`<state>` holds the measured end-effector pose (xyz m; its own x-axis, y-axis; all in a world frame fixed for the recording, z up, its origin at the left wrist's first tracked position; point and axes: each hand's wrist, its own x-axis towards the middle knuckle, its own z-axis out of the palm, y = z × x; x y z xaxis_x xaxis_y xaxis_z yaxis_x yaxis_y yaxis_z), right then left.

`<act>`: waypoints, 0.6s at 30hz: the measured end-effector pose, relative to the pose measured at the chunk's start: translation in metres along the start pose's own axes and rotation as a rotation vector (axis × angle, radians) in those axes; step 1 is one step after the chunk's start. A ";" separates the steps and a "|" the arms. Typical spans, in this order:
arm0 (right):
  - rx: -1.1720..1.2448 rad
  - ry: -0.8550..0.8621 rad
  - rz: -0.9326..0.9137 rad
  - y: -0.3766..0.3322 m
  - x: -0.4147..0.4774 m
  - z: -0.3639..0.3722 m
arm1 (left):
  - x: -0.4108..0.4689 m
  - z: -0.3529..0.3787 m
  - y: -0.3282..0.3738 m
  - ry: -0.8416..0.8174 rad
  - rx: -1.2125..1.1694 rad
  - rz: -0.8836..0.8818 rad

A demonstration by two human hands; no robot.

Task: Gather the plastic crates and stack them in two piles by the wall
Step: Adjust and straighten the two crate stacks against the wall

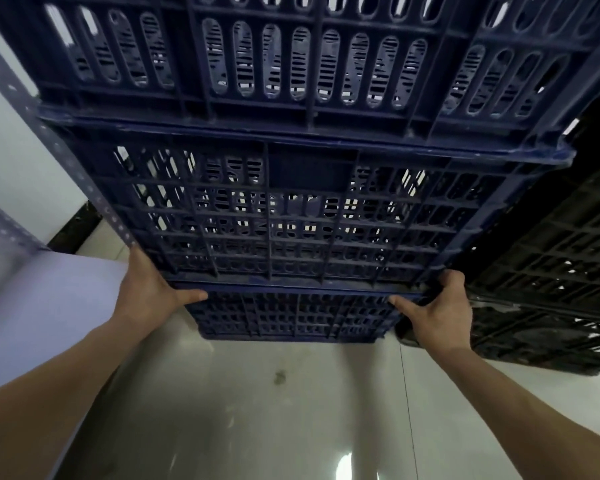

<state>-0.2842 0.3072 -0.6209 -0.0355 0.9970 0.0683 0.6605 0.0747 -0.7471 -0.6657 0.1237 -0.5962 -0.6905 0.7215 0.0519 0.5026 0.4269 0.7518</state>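
Note:
A stack of dark blue plastic crates fills the upper view. The bottom blue crate (291,315) stands on the floor, a middle blue crate (302,216) sits on it, and a top blue crate (291,64) rises out of frame. My left hand (149,289) grips the lower left corner of the middle crate, thumb along its bottom rim. On the lower right corner my right hand (437,310) holds the same crate, fingers curled over the edge. A pile of black crates (548,271) stands directly to the right.
A grey perforated metal shelf post (66,157) runs diagonally at the left, with a pale shelf board (32,306) below it. A white wall (11,150) with black skirting lies behind. Glossy light floor tiles (274,410) stretch in front.

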 end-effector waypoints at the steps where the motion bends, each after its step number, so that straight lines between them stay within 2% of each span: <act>1: -0.002 0.002 0.002 0.001 0.000 0.000 | 0.001 0.001 -0.005 -0.007 0.011 0.011; 6: 0.019 0.007 0.004 0.000 -0.001 0.000 | -0.003 0.003 -0.007 0.070 0.033 0.033; 18: 0.010 0.011 0.027 -0.003 -0.006 0.007 | -0.002 -0.012 0.011 0.060 -0.023 0.120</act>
<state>-0.2912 0.3010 -0.6240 -0.0095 0.9984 0.0552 0.6534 0.0480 -0.7555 -0.6650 0.1209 -0.5803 -0.6564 0.7324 0.1807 0.5718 0.3269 0.7524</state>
